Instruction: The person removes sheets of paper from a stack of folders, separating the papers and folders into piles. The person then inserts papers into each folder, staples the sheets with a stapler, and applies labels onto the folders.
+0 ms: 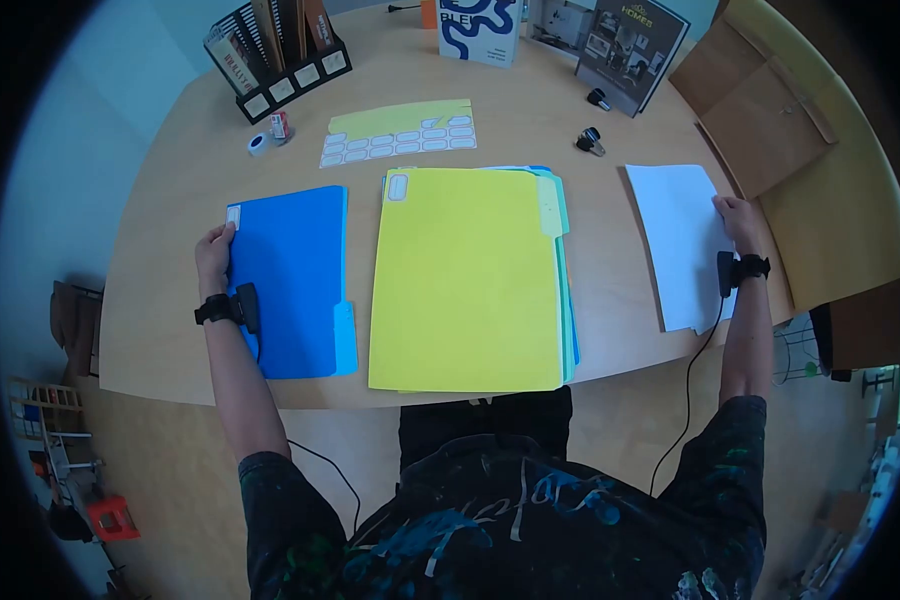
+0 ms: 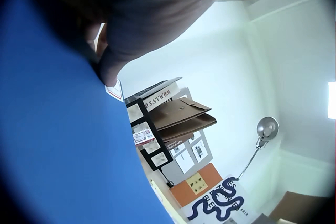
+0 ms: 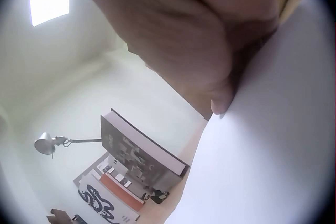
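Note:
On the left of the table, my left hand [image 1: 214, 258] pinches the outer edge of a blue file folder [image 1: 288, 280]. Its thumb lies beside a small white label [image 2: 114, 90] at the folder's upper left corner. Over on the right, a stack of white paper [image 1: 675, 250] has its right edge in the grip of my right hand [image 1: 739, 225], thumb on top. The fingers under both edges are mostly hidden. Between the hands lies a pile of folders with a yellow-green folder [image 1: 465, 290] on top, which bears a label [image 1: 398, 187] at its upper left.
Behind the pile lies a sheet of labels [image 1: 400, 148]. A white tape roll [image 1: 258, 144] sits near a black file holder [image 1: 295, 85]. Black binder clips [image 1: 590, 142] lie before an upright dark book [image 1: 630, 55]. Large brown envelopes [image 1: 765, 130] border the right side.

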Available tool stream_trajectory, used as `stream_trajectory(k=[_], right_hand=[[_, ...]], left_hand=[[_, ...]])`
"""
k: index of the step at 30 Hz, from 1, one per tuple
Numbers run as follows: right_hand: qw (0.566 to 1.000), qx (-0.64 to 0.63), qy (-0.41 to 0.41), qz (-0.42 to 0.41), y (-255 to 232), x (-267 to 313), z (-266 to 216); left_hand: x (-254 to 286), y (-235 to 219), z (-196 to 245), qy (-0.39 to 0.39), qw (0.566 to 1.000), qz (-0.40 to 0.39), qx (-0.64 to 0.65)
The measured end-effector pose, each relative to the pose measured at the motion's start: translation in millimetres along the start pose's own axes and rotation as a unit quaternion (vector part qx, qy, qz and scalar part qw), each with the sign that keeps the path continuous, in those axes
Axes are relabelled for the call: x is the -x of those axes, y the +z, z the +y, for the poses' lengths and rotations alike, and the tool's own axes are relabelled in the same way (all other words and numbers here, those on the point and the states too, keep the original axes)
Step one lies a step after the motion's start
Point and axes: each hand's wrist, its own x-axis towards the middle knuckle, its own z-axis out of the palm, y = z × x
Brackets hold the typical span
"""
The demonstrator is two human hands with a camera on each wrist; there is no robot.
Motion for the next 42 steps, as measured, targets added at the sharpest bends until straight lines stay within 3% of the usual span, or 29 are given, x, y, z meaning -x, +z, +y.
stream_trajectory(k=[7, 9, 10, 13, 15, 16, 18, 19, 21, 24, 28, 30, 33, 34, 36, 39, 42], right_hand=[[0.999, 0.047, 0.000, -0.007, 11, -3, 16], [0.989, 0.133, 0.002, 0.057, 16, -6, 20], [0.990, 0.133, 0.003, 0.057, 19, -4, 12], [0.972, 0.219, -0.031, 0.082, 33, 13, -28], [0.957, 0.281, -0.036, 0.059, 48, 18, -38], [0.957, 0.281, -0.034, 0.060, 47, 23, -51], [0.952, 0.285, 0.089, -0.069, 34, 30, -77], [0.953, 0.283, 0.089, -0.068, 28, 29, -78], [0.956, 0.248, 0.095, -0.125, 17, 26, -68], [0.962, 0.230, 0.090, -0.119, 12, 16, -35], [0.963, 0.229, 0.071, -0.120, 6, 17, -27], [0.962, 0.260, 0.028, -0.079, 7, 19, -23], [0.960, 0.266, 0.057, -0.069, 12, 12, -15], [0.960, 0.266, 0.055, -0.071, 12, 13, -20], [0.944, 0.294, 0.132, -0.078, 9, 26, -39], [0.928, 0.325, 0.152, -0.097, 2, 46, -73], [0.924, 0.326, 0.155, -0.126, 1, 44, -73]], left_hand=[[17, 6, 6, 0.016, 0.988, 0.026, -0.149], [18, 14, 10, 0.064, 0.959, 0.110, -0.255], [20, 19, 17, 0.065, 0.958, 0.110, -0.255], [38, 36, 57, 0.094, 0.969, 0.067, -0.219], [60, 52, 92, 0.126, 0.986, -0.062, -0.094], [77, 58, 110, 0.128, 0.985, -0.064, -0.094], [110, 73, 141, 0.134, 0.975, -0.170, -0.050], [117, 81, 147, 0.136, 0.975, -0.169, -0.050], [127, 92, 152, 0.127, 0.959, -0.247, -0.048], [119, 106, 134, 0.121, 0.960, -0.246, -0.055], [118, 112, 122, 0.109, 0.967, -0.224, -0.056], [121, 115, 123, 0.109, 0.968, -0.224, -0.038], [126, 119, 127, 0.115, 0.966, -0.232, -0.018], [127, 119, 128, 0.122, 0.962, -0.243, -0.017], [125, 123, 125, 0.124, 0.961, -0.245, -0.012], [123, 127, 120, 0.128, 0.960, -0.248, -0.009], [122, 127, 120, 0.120, 0.961, -0.248, -0.003]])
